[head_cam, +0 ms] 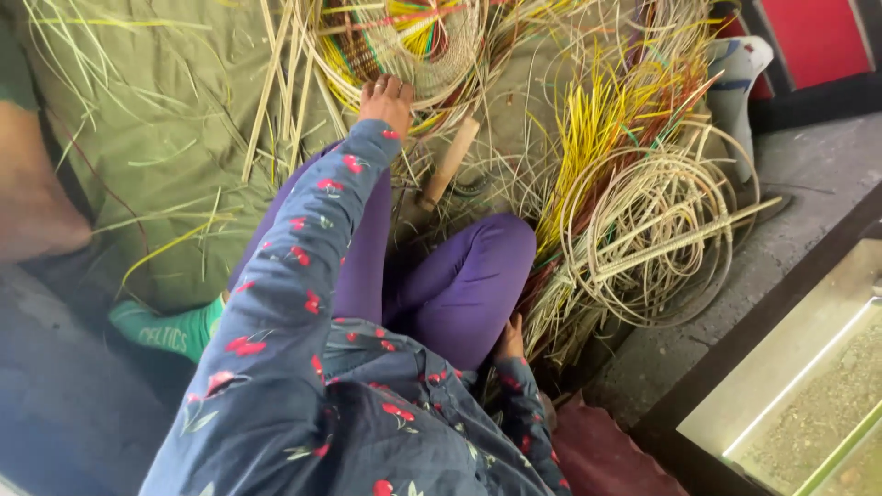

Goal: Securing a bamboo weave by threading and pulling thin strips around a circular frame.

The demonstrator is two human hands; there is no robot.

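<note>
- Left hand [386, 99]: extended forward at full arm's length, fingers curled down onto the near rim of a partly woven basket [418, 41]. The hand touches the rim; whether it actually clamps a strand cannot be told from this view.
- Partly woven basket: lies at the top centre of the view on a green cloth [156, 138]. Its woven core shows pale, yellow, green and red strands, with loose cane ends radiating outward in all directions.
- Right hand [511, 340]: low beside the right knee, resting against the purple trouser leg [464, 285]. Fingers are mostly hidden, so its grip state cannot be told.
- Wooden handle [448, 165]: a pale, rod-shaped tool lying tilted just beyond the knees, between the left hand and the cane piles, touched by neither hand.
- Sleeves: both arms wear a dark blue sleeve [294, 303] printed with red flowers.
- Yellow cane bundle [597, 129]: loose yellow strands standing and fanning to the right of the wooden handle, mixed with a few red and green ones.
- Coiled pale cane [657, 234]: several round hoops of pale cane stacked to the right of the right knee, just below the yellow cane bundle and touching it.
- Flat pale strips [276, 83]: lie on the green cloth to the left of the basket.
- Green sock [170, 331]: a foot in a green sock shows at the lower left, on the edge of the green cloth.
- Floor [790, 165]: bare grey concrete at the right, beyond the cane.
</note>
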